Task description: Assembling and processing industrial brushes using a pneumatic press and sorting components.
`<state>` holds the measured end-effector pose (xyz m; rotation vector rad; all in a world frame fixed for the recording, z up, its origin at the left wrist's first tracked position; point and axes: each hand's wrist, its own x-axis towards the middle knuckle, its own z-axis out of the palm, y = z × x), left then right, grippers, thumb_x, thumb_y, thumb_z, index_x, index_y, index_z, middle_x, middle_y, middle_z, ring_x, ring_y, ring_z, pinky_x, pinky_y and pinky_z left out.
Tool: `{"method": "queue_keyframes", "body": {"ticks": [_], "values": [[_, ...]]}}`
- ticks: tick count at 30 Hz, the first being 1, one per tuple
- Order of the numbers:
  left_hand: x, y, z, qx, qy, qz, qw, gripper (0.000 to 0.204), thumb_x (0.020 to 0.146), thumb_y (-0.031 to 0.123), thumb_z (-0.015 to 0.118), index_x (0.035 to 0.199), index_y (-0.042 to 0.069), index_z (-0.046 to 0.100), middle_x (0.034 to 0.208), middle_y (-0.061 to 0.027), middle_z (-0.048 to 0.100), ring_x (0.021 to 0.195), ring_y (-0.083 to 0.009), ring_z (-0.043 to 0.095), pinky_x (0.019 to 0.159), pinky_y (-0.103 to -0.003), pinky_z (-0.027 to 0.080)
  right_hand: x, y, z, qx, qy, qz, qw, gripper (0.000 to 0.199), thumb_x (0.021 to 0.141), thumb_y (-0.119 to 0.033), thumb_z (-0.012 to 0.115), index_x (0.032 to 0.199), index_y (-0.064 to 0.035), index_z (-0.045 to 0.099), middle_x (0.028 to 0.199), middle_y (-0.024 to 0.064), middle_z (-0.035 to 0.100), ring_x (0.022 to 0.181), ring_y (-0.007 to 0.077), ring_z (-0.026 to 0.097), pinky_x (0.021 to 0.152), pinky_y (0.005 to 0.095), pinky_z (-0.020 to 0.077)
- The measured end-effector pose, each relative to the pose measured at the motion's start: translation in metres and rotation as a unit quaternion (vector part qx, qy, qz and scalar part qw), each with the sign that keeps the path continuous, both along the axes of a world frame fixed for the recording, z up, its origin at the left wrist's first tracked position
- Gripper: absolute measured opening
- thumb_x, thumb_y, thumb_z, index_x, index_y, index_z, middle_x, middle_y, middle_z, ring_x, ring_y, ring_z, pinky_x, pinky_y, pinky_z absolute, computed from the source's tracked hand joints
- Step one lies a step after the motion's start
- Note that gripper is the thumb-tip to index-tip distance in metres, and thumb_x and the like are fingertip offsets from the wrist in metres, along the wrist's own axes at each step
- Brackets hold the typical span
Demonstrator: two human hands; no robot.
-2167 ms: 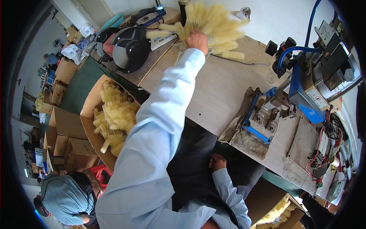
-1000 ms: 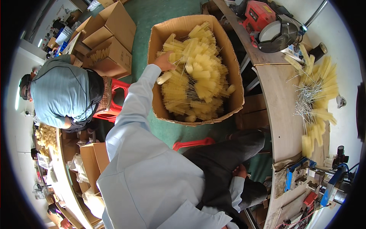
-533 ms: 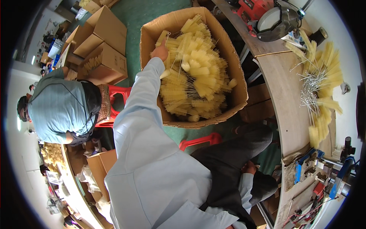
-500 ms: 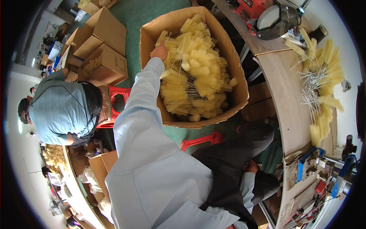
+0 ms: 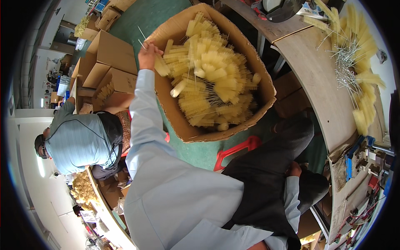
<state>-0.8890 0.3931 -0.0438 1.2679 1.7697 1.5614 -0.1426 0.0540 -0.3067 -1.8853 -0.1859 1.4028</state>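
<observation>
Fingers of the left hand are clamping together around a pale yellow bristle brush in the upper left of the frame, by the left rim of a large cardboard box. Bristles are pointing down and right from the grip, while two thin wire ends are sticking out above it. How many brushes the hand is gripping, I cannot tell.

Inside the box, at upper centre, a heap of similar brushes is lying with stems crossing. The right hand is resting at lower right, beside the dark trousers, looking curled; whether it is holding anything, I cannot tell. Along the right side, a workbench is bearing another spread of brushes. A co-worker is sitting at left, facing away.
</observation>
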Motion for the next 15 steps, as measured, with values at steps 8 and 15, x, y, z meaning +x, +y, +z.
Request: {"method": "queue_keyframes", "body": {"ticks": [8, 15], "values": [[0.029, -0.023, -0.017, -0.075, 0.501, -0.173, 0.845, 0.017, 0.084, 0.004, 0.060, 0.092, 0.016, 0.070, 0.079, -0.0033, 0.067, 0.078, -0.0236, 0.066, 0.074, -0.038, 0.051, 0.009, -0.011, -0.035, 0.197, -0.145, 0.169, 0.955, 0.026, 0.092, -0.024, 0.057, 0.098, -0.0010, 0.068, 0.064, 0.0087, 0.058, 0.045, 0.0199, 0.053, 0.040, 0.0350, 0.0417], [0.052, -0.033, -0.070, -0.079, 0.740, -0.321, 0.586, 0.048, 0.079, 0.005, 0.061, 0.125, 0.020, 0.059, 0.113, -0.0035, 0.060, 0.120, -0.0243, 0.050, 0.121, -0.043, 0.023, 0.006, -0.014, -0.027, 0.194, -0.138, 0.158, 0.958, 0.024, 0.091, -0.021, 0.056, 0.098, -0.0011, 0.068, 0.065, 0.0088, 0.059, 0.045, 0.0198, 0.053, 0.041, 0.0346, 0.0426]]}}
